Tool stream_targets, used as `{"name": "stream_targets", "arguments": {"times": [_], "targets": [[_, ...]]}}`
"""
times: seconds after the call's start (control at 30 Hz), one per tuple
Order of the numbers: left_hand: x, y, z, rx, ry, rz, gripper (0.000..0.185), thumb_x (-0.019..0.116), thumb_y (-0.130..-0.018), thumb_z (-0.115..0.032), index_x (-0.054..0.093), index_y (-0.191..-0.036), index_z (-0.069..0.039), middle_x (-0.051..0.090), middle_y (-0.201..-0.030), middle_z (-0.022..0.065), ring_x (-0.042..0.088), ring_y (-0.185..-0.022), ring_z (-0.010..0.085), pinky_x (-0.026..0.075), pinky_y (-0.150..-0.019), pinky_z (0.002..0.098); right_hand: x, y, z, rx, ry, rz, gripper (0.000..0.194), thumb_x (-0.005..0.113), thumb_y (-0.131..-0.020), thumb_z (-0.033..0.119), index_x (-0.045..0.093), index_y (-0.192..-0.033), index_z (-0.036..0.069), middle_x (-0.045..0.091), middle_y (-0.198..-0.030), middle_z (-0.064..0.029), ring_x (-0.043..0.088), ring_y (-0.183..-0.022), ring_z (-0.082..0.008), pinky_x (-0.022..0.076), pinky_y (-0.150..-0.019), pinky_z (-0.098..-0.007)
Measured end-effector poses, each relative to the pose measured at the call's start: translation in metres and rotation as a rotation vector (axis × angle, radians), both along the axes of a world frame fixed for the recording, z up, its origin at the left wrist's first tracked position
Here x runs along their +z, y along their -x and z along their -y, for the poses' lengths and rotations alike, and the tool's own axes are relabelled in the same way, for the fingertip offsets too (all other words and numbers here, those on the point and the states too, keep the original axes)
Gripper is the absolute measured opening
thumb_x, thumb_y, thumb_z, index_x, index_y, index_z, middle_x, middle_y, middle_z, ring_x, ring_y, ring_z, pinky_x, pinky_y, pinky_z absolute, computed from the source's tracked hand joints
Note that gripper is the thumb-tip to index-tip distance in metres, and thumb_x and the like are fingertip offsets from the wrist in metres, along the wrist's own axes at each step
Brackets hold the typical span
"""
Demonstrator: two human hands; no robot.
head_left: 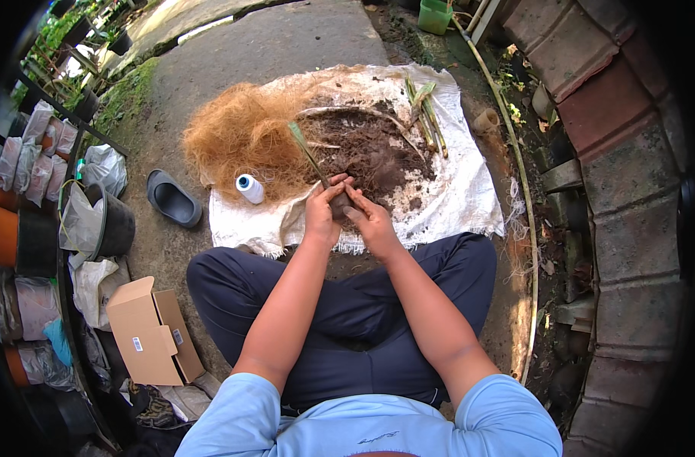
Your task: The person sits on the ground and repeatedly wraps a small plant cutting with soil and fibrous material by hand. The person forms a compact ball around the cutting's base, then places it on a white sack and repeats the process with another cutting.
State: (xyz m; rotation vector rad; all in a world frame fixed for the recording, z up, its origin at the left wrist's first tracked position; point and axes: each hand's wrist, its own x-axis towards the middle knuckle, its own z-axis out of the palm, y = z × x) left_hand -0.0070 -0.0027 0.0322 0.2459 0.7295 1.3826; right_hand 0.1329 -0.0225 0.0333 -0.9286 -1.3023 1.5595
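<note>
My left hand and my right hand are cupped around a dark ball of soil above the near edge of a white woven sack. From the ball a plant cutting with a green leaf tip leans up and to the left. Behind my hands lies a heap of dark, fibrous soil. A fluffy mound of brown coconut fibre covers the sack's left side, with a spool of white thread on its near edge. Several green cuttings lie together at the sack's far right.
A grey rubber clog, a black bucket with plastic in it and a cardboard box are on my left. Along my right runs a long thin pole, beside stacked roof tiles. A green container stands at the back.
</note>
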Motion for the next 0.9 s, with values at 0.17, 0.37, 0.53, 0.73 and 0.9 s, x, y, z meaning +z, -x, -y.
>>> {"name": "stream_targets", "arguments": {"times": [0.17, 0.37, 0.53, 0.73, 0.9], "targets": [[-0.003, -0.009, 0.003, 0.087, 0.032, -0.209, 0.018, 0.069, -0.098, -0.017, 0.071, -0.094, 0.000, 0.073, -0.091, 0.0090, 0.070, -0.080, 0.0166, 0.057, -0.073, 0.0298, 0.009, 0.008, 0.006, -0.317, -0.251, 0.359, 0.030, 0.067, -0.100, 0.015, 0.066, -0.126, -0.001, 0.060, -0.130, -0.0183, 0.062, -0.120, -0.0296, 0.0474, -0.107, -0.0386], [-0.002, -0.011, 0.008, 0.047, 0.108, -0.388, 0.038, 0.069, -0.101, -0.039, 0.070, -0.086, -0.004, 0.068, -0.080, 0.0027, 0.063, -0.069, 0.0118, 0.052, -0.064, 0.0291, -0.001, 0.015, 0.003, -0.487, -0.463, 0.439, 0.035, 0.059, -0.105, 0.029, 0.065, -0.127, 0.003, 0.056, -0.128, -0.0185, 0.051, -0.127, -0.0372, 0.0414, -0.110, -0.0463], [0.006, -0.015, 0.010, 0.005, 0.076, -0.074, 0.046, 0.058, -0.105, -0.050, 0.068, -0.093, -0.006, 0.068, -0.085, 0.0028, 0.066, -0.077, 0.0155, 0.055, -0.073, 0.0312, -0.006, 0.026, 0.010, -0.360, -0.439, 0.326, 0.039, 0.056, -0.107, 0.029, 0.062, -0.136, 0.003, 0.061, -0.135, -0.0224, 0.056, -0.128, -0.0405, 0.0434, -0.109, -0.0458], [0.021, -0.021, 0.013, -0.068, 0.339, -0.024, 0.058, 0.047, -0.105, -0.063, 0.064, -0.114, -0.008, 0.067, -0.109, 0.0060, 0.067, -0.104, 0.0196, 0.056, -0.093, 0.0364, 0.003, 0.021, 0.008, -0.434, -0.594, 0.418, 0.038, 0.060, -0.105, 0.025, 0.064, -0.136, 0.005, 0.063, -0.135, -0.0223, 0.059, -0.126, -0.0409, 0.0431, -0.111, -0.0473], [-0.025, -0.025, 0.012, -0.016, 0.050, -0.038, 0.051, 0.048, -0.107, -0.059, 0.059, -0.118, -0.011, 0.062, -0.112, 0.0045, 0.062, -0.102, 0.0179, 0.053, -0.092, 0.0363, 0.003, 0.019, 0.009, -0.378, -0.520, 0.320, 0.029, 0.066, -0.101, 0.024, 0.073, -0.120, 0.003, 0.069, -0.125, -0.0216, 0.068, -0.112, -0.0385, 0.0519, -0.101, -0.0441]]}}
